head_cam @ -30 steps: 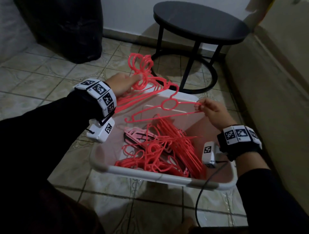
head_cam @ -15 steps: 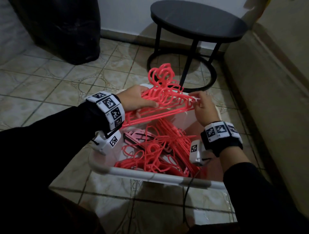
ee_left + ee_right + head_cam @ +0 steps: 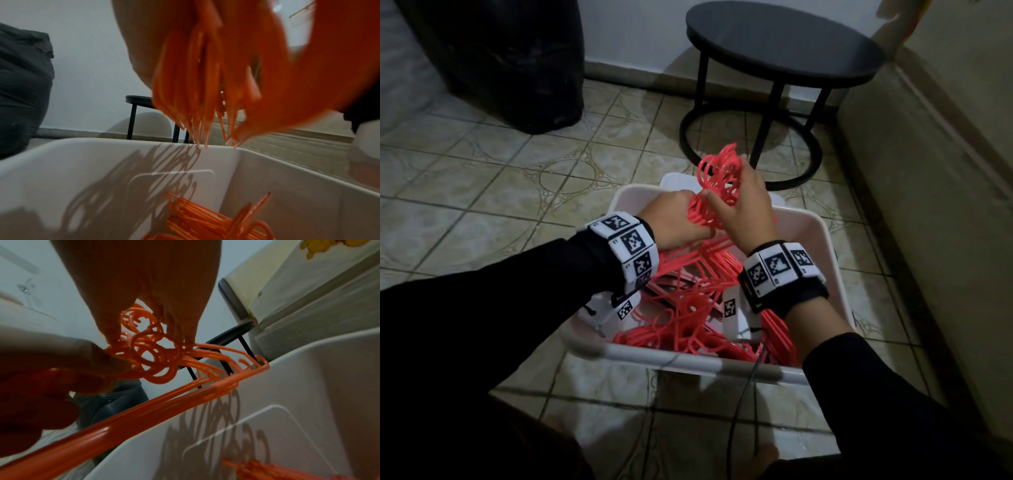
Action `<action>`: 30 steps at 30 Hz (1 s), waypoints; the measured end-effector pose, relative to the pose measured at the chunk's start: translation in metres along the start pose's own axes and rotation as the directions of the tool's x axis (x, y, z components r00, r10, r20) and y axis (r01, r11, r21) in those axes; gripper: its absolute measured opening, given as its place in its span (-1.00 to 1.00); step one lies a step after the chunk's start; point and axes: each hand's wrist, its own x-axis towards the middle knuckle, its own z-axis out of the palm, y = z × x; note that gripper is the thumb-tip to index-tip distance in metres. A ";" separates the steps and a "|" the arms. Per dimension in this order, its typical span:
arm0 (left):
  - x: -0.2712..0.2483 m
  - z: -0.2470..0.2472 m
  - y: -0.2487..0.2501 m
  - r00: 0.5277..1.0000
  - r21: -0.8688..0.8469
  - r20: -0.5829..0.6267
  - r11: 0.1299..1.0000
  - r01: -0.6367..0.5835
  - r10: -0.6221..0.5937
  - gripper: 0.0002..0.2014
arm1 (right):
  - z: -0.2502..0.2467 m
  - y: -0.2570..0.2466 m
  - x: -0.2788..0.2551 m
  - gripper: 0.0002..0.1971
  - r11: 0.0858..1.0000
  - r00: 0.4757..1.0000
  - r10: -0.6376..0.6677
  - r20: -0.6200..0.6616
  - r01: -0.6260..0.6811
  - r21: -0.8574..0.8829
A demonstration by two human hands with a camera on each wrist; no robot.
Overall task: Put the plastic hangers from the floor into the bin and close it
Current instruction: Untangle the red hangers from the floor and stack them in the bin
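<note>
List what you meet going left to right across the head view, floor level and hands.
Black bag → left hand → held bundle of hangers → right hand → round black table

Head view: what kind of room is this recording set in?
Probably a room in a home: tiled floor, a round black side table by the wall, and a white bin of red hangers being filled by hand.

Dim light falls on a patterned beige tiled floor (image 3: 482,178). A round black side table (image 3: 784,44) stands far against the pale wall (image 3: 633,31); a black bag (image 3: 510,58) sits far left.
</note>
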 end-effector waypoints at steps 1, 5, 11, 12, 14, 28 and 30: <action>0.000 0.000 0.000 1.000 -0.005 0.006 1.000 0.004 -0.004 -0.67 | 0.000 -0.001 0.000 -0.13 1.000 1.000 0.004 -0.007 -0.004 -0.011; 0.000 -0.008 -0.006 1.000 -0.085 -0.007 0.996 0.011 -0.011 -0.78 | -0.007 0.001 0.004 -0.26 0.985 1.000 -0.013 0.005 0.012 0.170; -0.004 -0.020 -0.010 0.996 -0.102 0.086 0.994 -0.029 0.038 -0.77 | -0.024 -0.001 0.002 -0.48 0.985 0.995 -0.080 0.055 0.071 0.154; -0.004 -0.021 -0.009 0.995 -0.107 0.091 0.994 -0.034 0.043 -0.78 | -0.024 -0.002 0.001 -0.54 0.983 0.994 -0.094 0.047 0.086 0.162; -0.002 -0.021 -0.009 0.996 -0.051 0.073 0.997 -0.051 0.054 -0.77 | -0.026 -0.003 0.001 -0.69 0.984 0.995 -0.096 0.015 0.092 0.151; -0.007 -0.019 -0.004 0.969 -0.060 0.104 0.974 -0.220 0.225 -0.31 | -0.033 0.005 0.005 -0.70 0.998 1.000 -0.011 0.003 0.011 -0.060; -0.008 -0.019 -0.007 0.962 -0.144 0.130 0.965 -0.220 0.239 -0.38 | -0.032 0.003 0.006 -0.65 0.998 0.996 0.032 0.079 -0.036 0.060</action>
